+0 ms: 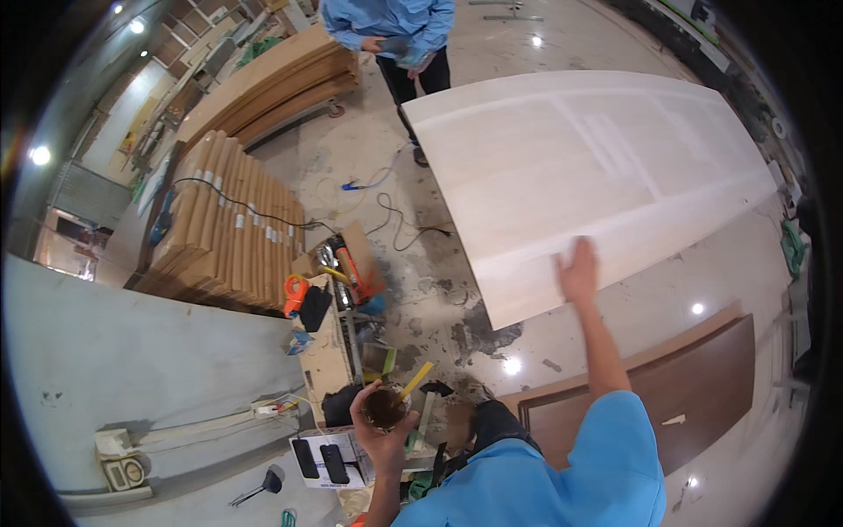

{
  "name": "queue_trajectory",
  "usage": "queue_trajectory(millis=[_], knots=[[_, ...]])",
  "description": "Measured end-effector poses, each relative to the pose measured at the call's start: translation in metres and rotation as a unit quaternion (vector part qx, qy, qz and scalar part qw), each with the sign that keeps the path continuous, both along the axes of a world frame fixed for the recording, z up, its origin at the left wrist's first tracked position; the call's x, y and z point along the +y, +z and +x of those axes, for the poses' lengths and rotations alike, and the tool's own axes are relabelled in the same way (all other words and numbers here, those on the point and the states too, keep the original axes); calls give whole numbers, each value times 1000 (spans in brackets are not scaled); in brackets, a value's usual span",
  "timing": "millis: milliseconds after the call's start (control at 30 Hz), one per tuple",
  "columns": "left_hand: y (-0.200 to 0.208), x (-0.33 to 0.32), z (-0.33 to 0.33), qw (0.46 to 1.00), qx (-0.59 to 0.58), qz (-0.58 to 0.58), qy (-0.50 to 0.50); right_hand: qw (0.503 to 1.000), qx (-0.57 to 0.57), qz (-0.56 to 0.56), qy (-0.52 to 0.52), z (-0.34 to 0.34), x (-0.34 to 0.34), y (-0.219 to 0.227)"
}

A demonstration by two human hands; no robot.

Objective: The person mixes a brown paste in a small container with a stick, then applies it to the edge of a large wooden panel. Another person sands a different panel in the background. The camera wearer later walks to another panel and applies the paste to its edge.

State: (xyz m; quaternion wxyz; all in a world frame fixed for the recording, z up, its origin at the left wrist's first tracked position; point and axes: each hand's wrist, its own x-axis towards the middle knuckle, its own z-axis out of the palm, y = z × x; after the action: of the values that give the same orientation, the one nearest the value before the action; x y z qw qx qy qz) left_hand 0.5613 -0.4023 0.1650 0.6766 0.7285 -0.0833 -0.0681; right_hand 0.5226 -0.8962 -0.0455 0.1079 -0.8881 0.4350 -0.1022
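My left hand is wrapped round a small round cup with dark brown contents, held up low in the picture. A yellow flat stick slants up from the cup's right rim; I cannot tell if its lower end is inside. My right arm is stretched forward, and my right hand is over the near edge of a large pale panel, fingers apart and slightly blurred. It holds nothing that I can see. Whether the palm touches the panel is unclear. Faint whitish bands run across the panel's surface.
A co-worker in blue stands beyond the panel, holding something grey. Brown panels lean low at the right. Wrapped boards stand at the left. A narrow bench carries tools; two phones rest on a box. Cables cross the floor.
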Motion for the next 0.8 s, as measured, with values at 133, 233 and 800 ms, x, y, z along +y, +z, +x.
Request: queue_trajectory(millis=[133,233,800], knots=[[5,18,-7,998,-52,12,26,991,-3,-52,-120,16,-11,-13],[4,26,-13,998,-31,3,59,994,59,-17,92,48,80,-6],[-2,148,-126,982,-100,136,86,651,-165,330,664,-43,424,299]])
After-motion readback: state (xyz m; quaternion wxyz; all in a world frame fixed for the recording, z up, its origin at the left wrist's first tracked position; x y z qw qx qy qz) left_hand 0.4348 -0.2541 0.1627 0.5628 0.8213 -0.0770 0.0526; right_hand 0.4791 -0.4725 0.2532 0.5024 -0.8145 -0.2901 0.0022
